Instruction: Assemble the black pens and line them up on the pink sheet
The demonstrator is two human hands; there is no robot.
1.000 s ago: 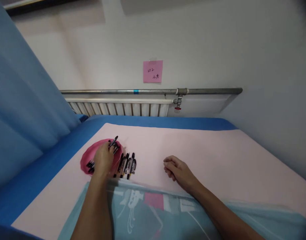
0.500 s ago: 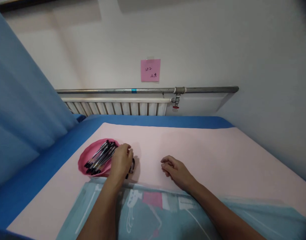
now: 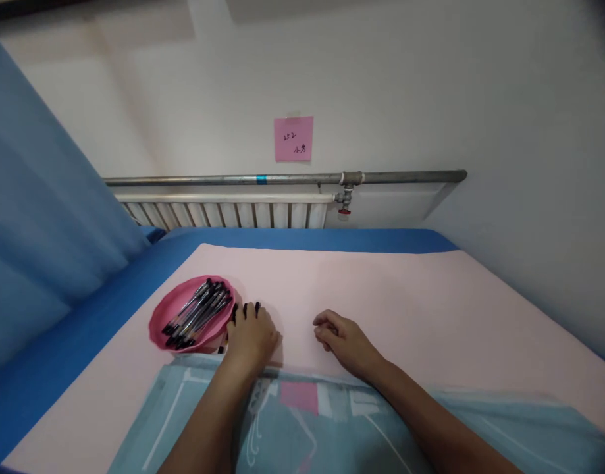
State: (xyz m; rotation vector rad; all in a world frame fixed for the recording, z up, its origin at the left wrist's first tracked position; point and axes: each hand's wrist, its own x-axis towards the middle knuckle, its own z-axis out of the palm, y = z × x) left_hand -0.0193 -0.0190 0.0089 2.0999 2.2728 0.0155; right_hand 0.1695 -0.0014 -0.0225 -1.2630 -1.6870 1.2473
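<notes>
My left hand lies palm down on the pink sheet, just right of a pink scalloped plate. Its fingers curl over a few black-capped pens, whose dark ends stick out past the fingertips; the palm hides the rest. In the plate several clear-barrelled pens with black caps lie slantwise in a heap. To the right, my right hand rests on its side with fingers loosely curled in. Nothing shows in it, and it touches no pen.
A pink sheet covers the blue surface. Folded teal printed cloth lies under my forearms. A blue curtain hangs at left. Along the wall run a radiator and metal pipe, below a pink note.
My left hand has moved right and nearer, from the plate's edge onto the pens beside it. My right hand stays nearly still. The view has shifted slightly.
</notes>
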